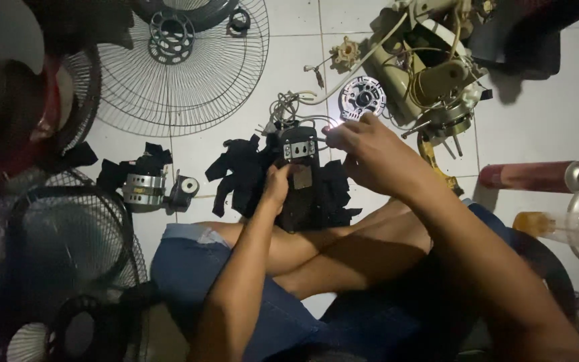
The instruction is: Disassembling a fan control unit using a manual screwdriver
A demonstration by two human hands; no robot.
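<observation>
White floor tiles (551, 114) lie under a wire fan guard (189, 74). On my crossed legs I see the black fan housing (303, 181), left hand (277, 184) gripping it, right hand (366, 151) pinching its white wires (313, 122).

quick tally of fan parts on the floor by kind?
Wire fan guards: 3
Loose motors: 1
Opened fan heads: 1
Round rotor plates: 1
Black housing held by left hand and right hand: 1
Total: 7
</observation>
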